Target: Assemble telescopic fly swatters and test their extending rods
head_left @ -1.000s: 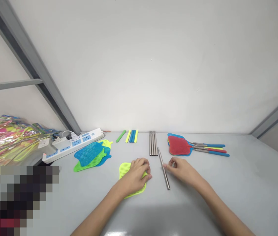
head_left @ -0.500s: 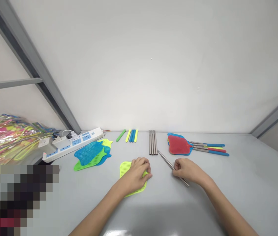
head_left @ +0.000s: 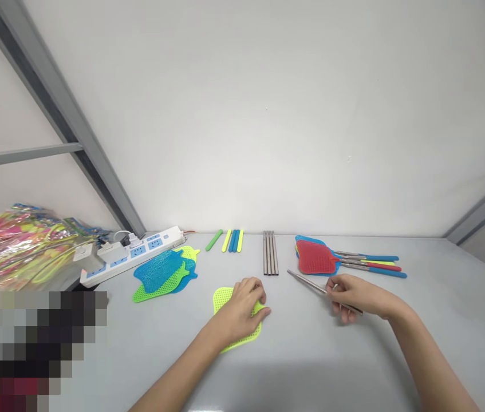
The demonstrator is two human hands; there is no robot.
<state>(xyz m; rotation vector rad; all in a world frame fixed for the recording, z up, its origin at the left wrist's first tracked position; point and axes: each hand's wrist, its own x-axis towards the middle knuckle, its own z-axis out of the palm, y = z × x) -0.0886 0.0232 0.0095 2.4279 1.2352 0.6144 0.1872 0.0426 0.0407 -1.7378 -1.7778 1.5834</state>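
Note:
My left hand (head_left: 245,309) lies over a yellow-green perforated fly swatter head (head_left: 222,296) on the table, its fingers and thumb closed around the neck end, which they mostly hide. In my right hand (head_left: 357,294) a slim metal telescopic rod (head_left: 306,280) is pinched near its middle. The rod slants, with its thin end pointing toward the far left and its thicker end toward me. Just beyond, several metal rods (head_left: 270,254) lie side by side. Finished-looking fly swatters (head_left: 317,257) with red and blue heads are stacked to the right of them.
Loose blue, green and yellow swatter heads (head_left: 158,272) overlap at the left. Several coloured handle grips (head_left: 234,240) lie near the wall. A white power strip (head_left: 167,237) with plugs and a heap of plastic-wrapped items (head_left: 23,243) occupy the far left.
My right hand has moved right and lifted the metal rod, now tilted flatter and farther from the left hand. The left hand stays on the swatter head; the view has shifted slightly.

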